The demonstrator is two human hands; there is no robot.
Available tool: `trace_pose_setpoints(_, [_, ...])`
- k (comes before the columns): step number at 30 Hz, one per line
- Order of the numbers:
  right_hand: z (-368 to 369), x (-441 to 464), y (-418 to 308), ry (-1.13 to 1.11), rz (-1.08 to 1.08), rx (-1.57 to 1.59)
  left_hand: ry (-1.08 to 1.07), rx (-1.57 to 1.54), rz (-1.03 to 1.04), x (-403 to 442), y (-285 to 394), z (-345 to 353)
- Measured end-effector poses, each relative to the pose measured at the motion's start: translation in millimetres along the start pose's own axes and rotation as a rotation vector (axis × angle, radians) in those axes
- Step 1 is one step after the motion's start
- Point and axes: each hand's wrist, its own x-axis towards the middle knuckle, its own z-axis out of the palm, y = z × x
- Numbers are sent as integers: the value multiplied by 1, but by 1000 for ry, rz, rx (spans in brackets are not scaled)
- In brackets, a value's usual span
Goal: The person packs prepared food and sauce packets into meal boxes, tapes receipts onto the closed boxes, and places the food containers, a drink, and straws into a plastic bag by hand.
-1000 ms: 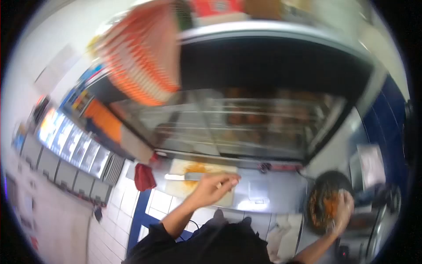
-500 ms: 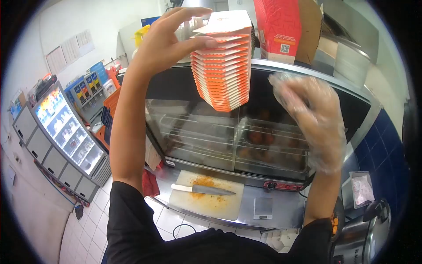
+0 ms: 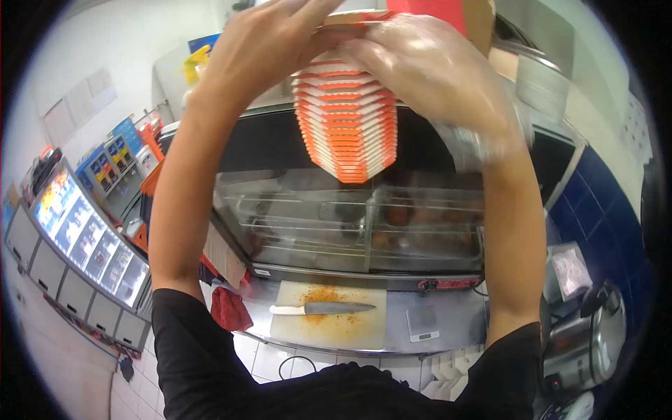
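Note:
A tall nested stack of orange-and-white paper food boxes [image 3: 346,129] stands at the top centre, in front of me. My left hand [image 3: 262,52], bare, is closed at its upper left, gripping the topmost paper food box [image 3: 353,19]. From the right, my right hand [image 3: 437,73] in a clear plastic glove closes on the same box; motion smears it. That box sits slightly above the rest of the stack, and the fingers hide much of it. Some left fingertips run past the frame's upper edge.
Below the stack is a glass-fronted display warmer [image 3: 301,217] with food on racks. A knife [image 3: 339,308] lies on a stained cutting board [image 3: 287,329], beside a small scale [image 3: 422,322]. A metal cooker [image 3: 584,336] stands right; a red cloth [image 3: 229,309] hangs left.
My right hand has moved up and left from beside the stack onto its top. My left hand has come closer over the top box. The view has shifted slightly.

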Motion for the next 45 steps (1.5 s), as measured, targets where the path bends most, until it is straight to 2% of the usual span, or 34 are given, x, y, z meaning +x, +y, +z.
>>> trace_pose_setpoints(1, [5,8,3,-136,93,30,-71,29,-11,1,-5,5])
trace_pose_setpoints(3, [17,12,9,-205,135,20,-239,62,-79,-3,-20,22])
trace_pose_setpoints(4, [25,13,12,-223,152,21,-292,-32,-70,5,-21,23])
trace_pose_setpoints(5, [30,15,14,-226,155,19,-436,425,-10,-1,-57,55])
trace_pose_setpoints(8, [53,9,18,-224,159,20,-450,198,-84,-7,-38,67])
trace_pose_setpoints(12, [83,-9,24,-207,187,42,-406,75,-115,-25,-3,64])
trace_pose_setpoints(18, [79,-24,30,-106,226,31,-184,-49,-159,-46,36,25])
trace_pose_setpoints(25, [15,-92,29,164,286,76,110,-191,-296,-62,106,-32])
trace_pose_setpoints(28, [-41,-164,20,329,327,122,267,-248,-402,-60,153,-50])
trace_pose_setpoints(30, [-82,-244,-1,413,419,199,430,-306,-549,-61,193,-60])
trace_pose_setpoints(32, [-118,-334,-32,427,609,278,552,-385,-763,-61,251,-63])
trace_pose_setpoints(33, [-132,-391,-58,381,815,271,534,-451,-912,-62,288,-61])
trace_pose_setpoints(34, [-147,-447,-84,320,1017,264,414,-535,-1085,-68,333,-57])
trace_pose_setpoints(35, [-151,-497,-118,546,1311,481,187,-624,-1226,-75,378,-51])
trace_pose_setpoints(36, [-155,-546,-153,897,1552,680,-149,-728,-1222,-95,424,-38])
trace_pose_setpoints(37, [-166,-597,-191,831,1855,449,-499,-802,-1155,-115,471,-24])
trace_pose_setpoints(38, [-166,-657,-241,768,2120,183,-568,-842,-840,-126,539,-14])
trace_pose_setpoints(40, [-183,-733,-341,677,2301,-66,-575,-965,-201,-147,674,7])
trace_pose_setpoints(41, [-192,-751,-372,953,2473,-89,-1134,-1106,-175,-95,722,-1])
trace_pose_setpoints(42, [-202,-758,-398,923,2525,-85,-1316,-1715,-682,-89,776,-12])
trace_pose_setpoints(43, [-212,-762,-412,890,2583,-82,-1345,-2159,-1407,-82,830,-23])
trace_pose_setpoints(44, [-220,-760,-412,879,2603,-46,-1477,-2206,-1288,-41,842,-41])
trace_pose_setpoints(45, [-231,-755,-410,694,2585,-18,-1276,-2112,-1180,-55,891,-47])
